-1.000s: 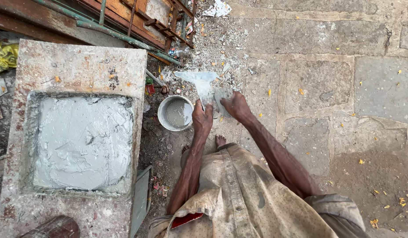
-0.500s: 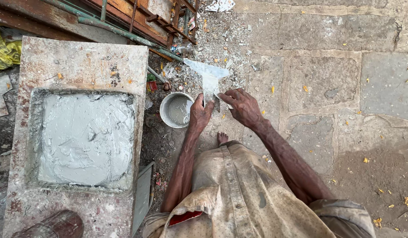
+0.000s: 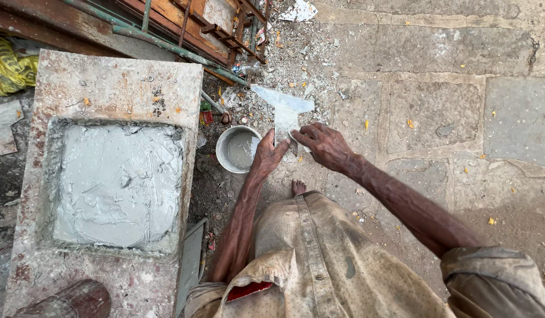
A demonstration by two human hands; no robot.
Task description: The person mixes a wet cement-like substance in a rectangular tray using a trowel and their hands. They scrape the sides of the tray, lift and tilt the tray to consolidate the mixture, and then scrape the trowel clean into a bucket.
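A flat T-shaped trowel (image 3: 282, 106), smeared with grey cement, lies over the stone paving ahead of me. My right hand (image 3: 320, 145) grips its narrow stem from the right. My left hand (image 3: 269, 155) holds the stem's lower left side, fingers stretched along it. Just left of my left hand stands a small round metal bowl (image 3: 224, 160) of grey cement slurry. At the left a stone slab (image 3: 116, 83) has a square recess filled with wet cement (image 3: 116, 184).
Rusty metal frames and pipes (image 3: 184, 29) lie along the top left. Rubble and scraps (image 3: 296, 44) are scattered behind the trowel. A yellow bag (image 3: 10, 68) sits at the far left. My bare foot (image 3: 297, 187) shows below my hands. Stone paving (image 3: 437, 112) spreads right.
The trowel and both hands have shifted a little right and away from the bowl. My right hand has moved off the ground and closed on the stem.
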